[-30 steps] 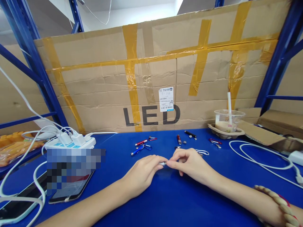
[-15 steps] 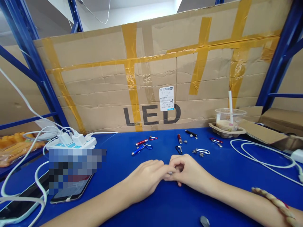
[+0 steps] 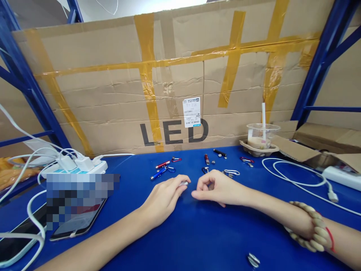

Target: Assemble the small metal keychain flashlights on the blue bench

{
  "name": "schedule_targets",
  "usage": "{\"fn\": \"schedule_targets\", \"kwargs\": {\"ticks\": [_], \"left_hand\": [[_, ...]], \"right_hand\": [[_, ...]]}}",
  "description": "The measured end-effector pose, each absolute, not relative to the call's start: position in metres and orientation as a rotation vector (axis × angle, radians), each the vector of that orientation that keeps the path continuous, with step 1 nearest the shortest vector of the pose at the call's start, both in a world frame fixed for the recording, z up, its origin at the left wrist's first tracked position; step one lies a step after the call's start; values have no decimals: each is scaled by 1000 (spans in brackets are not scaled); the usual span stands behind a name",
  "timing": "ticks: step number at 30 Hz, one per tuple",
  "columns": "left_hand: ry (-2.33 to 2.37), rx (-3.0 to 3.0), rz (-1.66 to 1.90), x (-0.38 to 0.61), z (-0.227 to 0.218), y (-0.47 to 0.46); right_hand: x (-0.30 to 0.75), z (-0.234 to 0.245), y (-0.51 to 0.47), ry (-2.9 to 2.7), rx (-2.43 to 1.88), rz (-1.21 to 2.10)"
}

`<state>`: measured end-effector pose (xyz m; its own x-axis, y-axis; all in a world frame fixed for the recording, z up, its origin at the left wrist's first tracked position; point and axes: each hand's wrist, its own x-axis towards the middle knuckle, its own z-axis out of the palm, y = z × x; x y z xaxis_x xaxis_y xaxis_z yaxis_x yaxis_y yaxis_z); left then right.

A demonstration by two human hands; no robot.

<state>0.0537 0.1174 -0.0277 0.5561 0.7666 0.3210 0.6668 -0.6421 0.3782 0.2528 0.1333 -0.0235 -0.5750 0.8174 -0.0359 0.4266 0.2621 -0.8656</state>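
Observation:
My left hand (image 3: 166, 197) rests on the blue tabletop (image 3: 197, 233), fingers curled round a small silver keychain flashlight (image 3: 184, 183) whose tip shows at the fingertips. A few centimetres to its right, my right hand (image 3: 217, 188) lies with thumb and forefinger pinched together; what they hold, if anything, is too small to see. Just beyond the hands lie a blue flashlight (image 3: 158, 173), a red flashlight (image 3: 163, 164), a dark red flashlight (image 3: 207, 159), a black flashlight (image 3: 219, 153) and a silver carabiner clip (image 3: 231, 173).
A taped cardboard wall marked LED (image 3: 175, 131) closes the back. A power strip (image 3: 73, 166) with white cables and a phone (image 3: 76, 224) sit at left. A drink cup with straw (image 3: 261, 137), a white cable (image 3: 299, 177) and cardboard boxes (image 3: 324, 145) stand at right. A small metal piece (image 3: 253, 259) lies near the front edge.
The hands, joined at the fingertips on the silver flashlight before, have come apart: the left keeps the flashlight and the right has drawn slightly away. The camera has tilted downward.

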Motion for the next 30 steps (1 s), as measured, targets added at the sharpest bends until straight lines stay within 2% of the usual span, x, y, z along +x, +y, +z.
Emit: {"fn": "schedule_targets", "kwargs": {"ticks": [4,9,16,30], "left_hand": [[1199,2585,770,52,-31,119],[1177,2566,818,52,-31,119],[1178,2533,842,51,-33,119],[1192,2595,823,53,-31,117]], "right_hand": [[266,0,124,-2480,-963,1619],[271,21,111,-2709,-935,1851],[272,19,113,-2667,-999,1947],[264,-15,132,-2186,-1089,2087]]}}
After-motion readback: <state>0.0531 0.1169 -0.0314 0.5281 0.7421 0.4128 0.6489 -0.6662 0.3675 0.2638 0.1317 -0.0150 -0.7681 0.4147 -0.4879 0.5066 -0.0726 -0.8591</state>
